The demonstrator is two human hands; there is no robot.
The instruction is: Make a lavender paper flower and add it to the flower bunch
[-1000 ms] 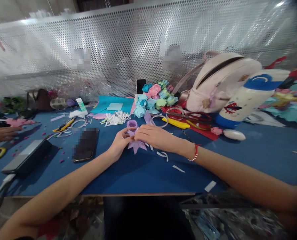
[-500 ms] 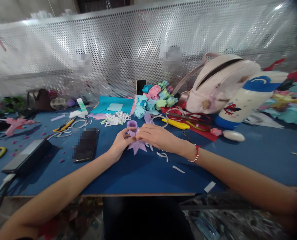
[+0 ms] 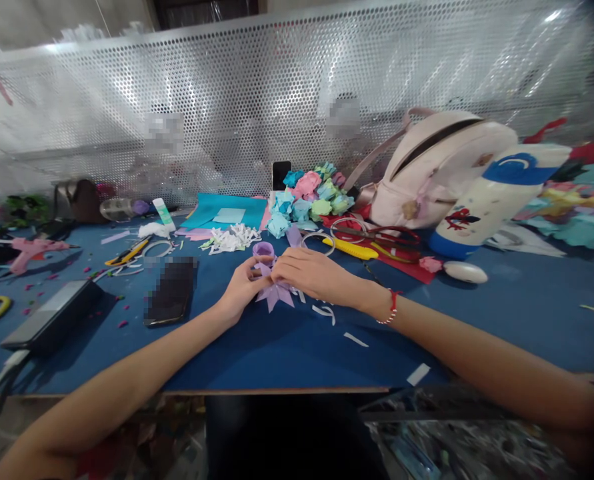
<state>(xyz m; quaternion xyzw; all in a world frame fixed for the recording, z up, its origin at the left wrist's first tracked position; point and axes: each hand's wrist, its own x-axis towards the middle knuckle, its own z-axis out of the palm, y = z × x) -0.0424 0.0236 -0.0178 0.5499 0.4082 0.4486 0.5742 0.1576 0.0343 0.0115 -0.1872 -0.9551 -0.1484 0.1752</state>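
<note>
Between my hands is a purple paper flower (image 3: 275, 297) with pointed petals spread toward me. My left hand (image 3: 243, 287) grips it from the left, fingers curled around its side. My right hand (image 3: 307, 272) bends over it from the right with the fingertips pinched at its middle; those fingertips are partly hidden. Just beyond the fingers stands a rolled purple paper ring (image 3: 263, 249); whether it is joined to the flower I cannot tell. Narrow white paper strips (image 3: 325, 312) lie close to my right hand.
A phone (image 3: 171, 291) lies left, beside a grey power bank (image 3: 51, 313). Behind are shredded white paper (image 3: 231, 238), colourful paper flowers (image 3: 309, 197) and a yellow cutter (image 3: 351, 249). A pink backpack (image 3: 441, 167) and white-blue bottle (image 3: 494, 200) stand right; a pink glue gun (image 3: 31, 252) lies far left.
Both hands stay at the purple paper flower with almost the same grip. The whole view has shifted very slightly; nothing on the table has visibly moved.
</note>
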